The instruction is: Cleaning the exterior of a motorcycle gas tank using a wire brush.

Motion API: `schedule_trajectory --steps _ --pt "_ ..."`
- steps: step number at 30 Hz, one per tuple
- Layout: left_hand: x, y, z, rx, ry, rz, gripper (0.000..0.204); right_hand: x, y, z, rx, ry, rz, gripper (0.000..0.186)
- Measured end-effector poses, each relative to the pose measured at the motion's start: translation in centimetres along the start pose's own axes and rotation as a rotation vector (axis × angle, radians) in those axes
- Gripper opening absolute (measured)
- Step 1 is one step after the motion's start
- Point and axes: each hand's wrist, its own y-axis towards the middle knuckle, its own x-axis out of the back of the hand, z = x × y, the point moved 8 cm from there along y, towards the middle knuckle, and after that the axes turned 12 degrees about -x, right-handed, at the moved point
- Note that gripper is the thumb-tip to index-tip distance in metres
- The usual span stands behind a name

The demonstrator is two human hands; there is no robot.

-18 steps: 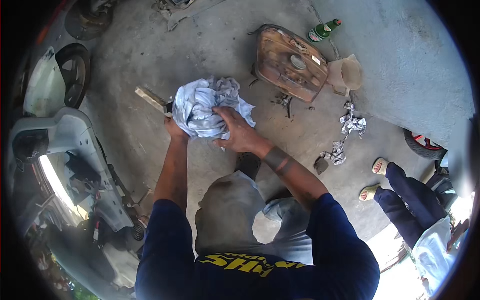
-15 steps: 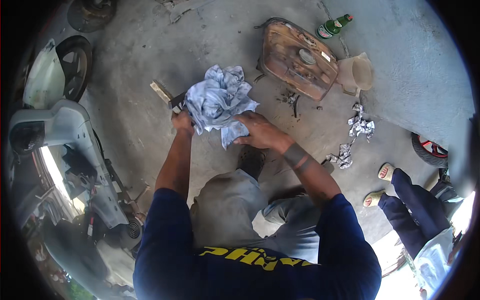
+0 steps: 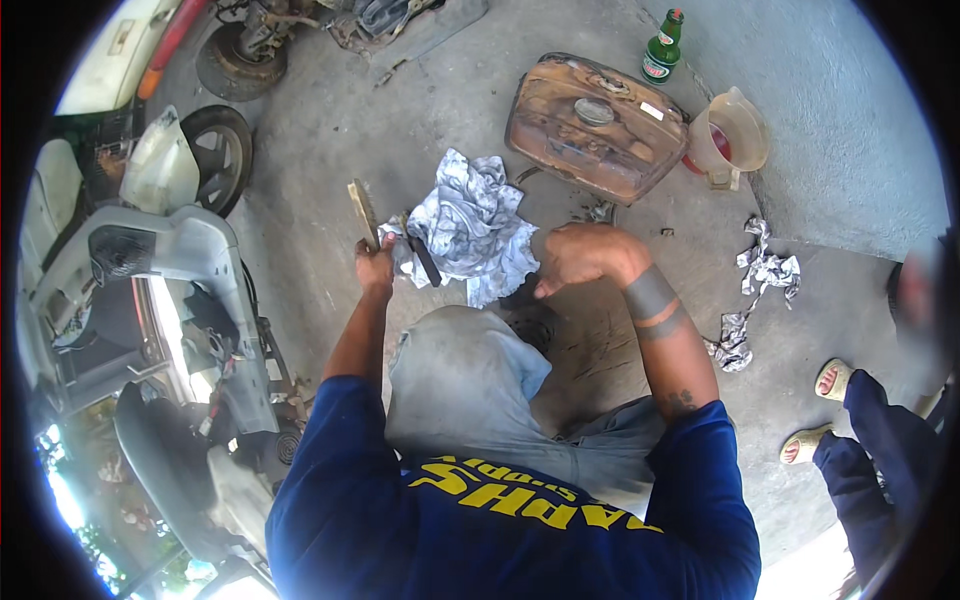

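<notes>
My left hand [image 3: 374, 266] is closed around a narrow wooden brush [image 3: 361, 205] that points up and away from me. A dark-handled tool [image 3: 424, 262] lies slantwise across the left part of a crumpled grey-white cloth [image 3: 470, 220], beside that hand. The cloth's left edge reaches my left fingers; whether they pinch it too is unclear. My right hand [image 3: 588, 254] is at the cloth's right edge, its fingers curled downward. What those fingers hold, if anything, is hidden.
Beyond the cloth lies a rusty brown fuel tank [image 3: 600, 130], with a green bottle [image 3: 662, 48] and a clear pitcher [image 3: 730, 140] beside it. Crumpled scraps [image 3: 765, 268] lie to the right, near another person's sandalled feet [image 3: 832, 380]. Motorcycle parts [image 3: 165, 240] crowd the left.
My right hand has shifted right, from lying on the cloth to its edge, with fingers now curled. The brush stands more upright, and the dark-handled tool now shows across the cloth. The view has shifted.
</notes>
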Motion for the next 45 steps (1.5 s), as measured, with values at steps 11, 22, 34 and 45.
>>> schedule_trajectory --steps 11,22,34,45 --pt "5.6 -1.8 0.8 -0.046 0.047 0.277 0.050 13.9 -11.4 -3.4 0.152 0.308 -1.127 0.065" --pt "14.0 -5.1 -11.4 -0.202 0.207 0.149 0.046 9.4 -5.4 -14.0 -0.268 0.156 -0.977 0.139" --pt "5.9 -11.0 -30.0 -0.655 0.284 0.326 0.058 5.0 -0.3 -17.7 -0.109 1.069 -0.762 0.167" --pt "-1.8 -11.8 -34.8 -0.865 0.427 0.408 0.053 4.5 0.2 -18.1 -0.112 1.150 -0.622 0.167"
